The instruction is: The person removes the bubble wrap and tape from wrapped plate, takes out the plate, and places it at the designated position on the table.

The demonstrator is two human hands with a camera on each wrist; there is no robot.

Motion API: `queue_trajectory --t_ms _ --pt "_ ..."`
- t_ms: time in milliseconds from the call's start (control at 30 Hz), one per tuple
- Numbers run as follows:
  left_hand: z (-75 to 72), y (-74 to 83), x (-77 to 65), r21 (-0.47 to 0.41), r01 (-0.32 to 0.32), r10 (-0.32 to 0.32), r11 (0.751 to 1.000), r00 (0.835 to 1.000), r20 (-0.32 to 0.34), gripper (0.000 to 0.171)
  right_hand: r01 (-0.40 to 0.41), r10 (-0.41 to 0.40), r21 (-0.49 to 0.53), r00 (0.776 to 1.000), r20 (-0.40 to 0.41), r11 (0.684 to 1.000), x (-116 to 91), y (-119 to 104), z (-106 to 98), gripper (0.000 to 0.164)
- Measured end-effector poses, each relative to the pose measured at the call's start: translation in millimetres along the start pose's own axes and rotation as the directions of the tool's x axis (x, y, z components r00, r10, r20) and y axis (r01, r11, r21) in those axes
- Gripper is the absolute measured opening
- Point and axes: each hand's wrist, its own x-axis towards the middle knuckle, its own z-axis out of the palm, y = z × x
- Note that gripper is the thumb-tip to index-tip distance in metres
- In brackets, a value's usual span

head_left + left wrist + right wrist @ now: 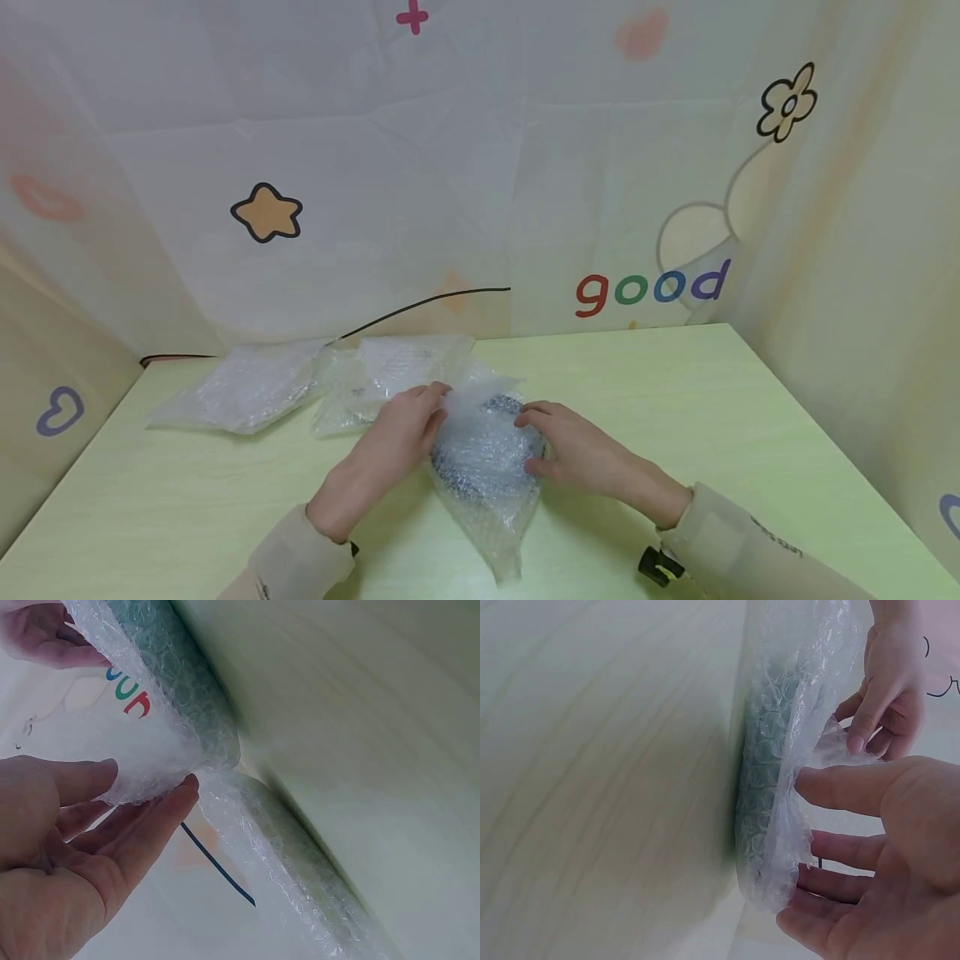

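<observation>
A round, dark-patterned object in bubble wrap (487, 454) lies on the table, its wrapping tapering to a point toward me. What the object is cannot be made out through the plastic. My left hand (401, 429) pinches a loose flap of the wrap at the upper left; the flap (836, 746) also shows in the right wrist view. On the opposite side, my right hand (577, 450) touches the bundle's edge with spread thumb and fingers. In the right wrist view, the fingertips (802, 780) rest against the bubbly side.
Two more flat bubble-wrapped packages lie at the back left: one package (247, 387) near the left corner, the other package (408, 367) just behind my left hand. A printed curtain (450, 167) hangs behind the pale green table (675, 392).
</observation>
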Motion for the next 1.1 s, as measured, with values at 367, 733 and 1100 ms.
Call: queue_trajectory --t_ms 367,733,1100 --pt "-7.5 -0.5 3.0 0.007 0.104 -0.103 0.995 0.992 -0.077 0.034 -0.013 0.014 -0.033 1.0 0.015 0.999 -5 -1 -1 0.047" --pt "-15.7 -2.0 3.6 0.127 0.222 -0.211 0.967 0.973 -0.089 0.052 0.034 -0.034 -0.08 0.999 0.005 0.996 -8 -3 -2 0.044" --pt "-23.0 -7.6 -0.5 0.278 0.32 -0.335 0.906 0.942 0.008 0.058 0.025 -0.024 -0.072 1.0 0.012 0.997 -10 -4 -3 0.05"
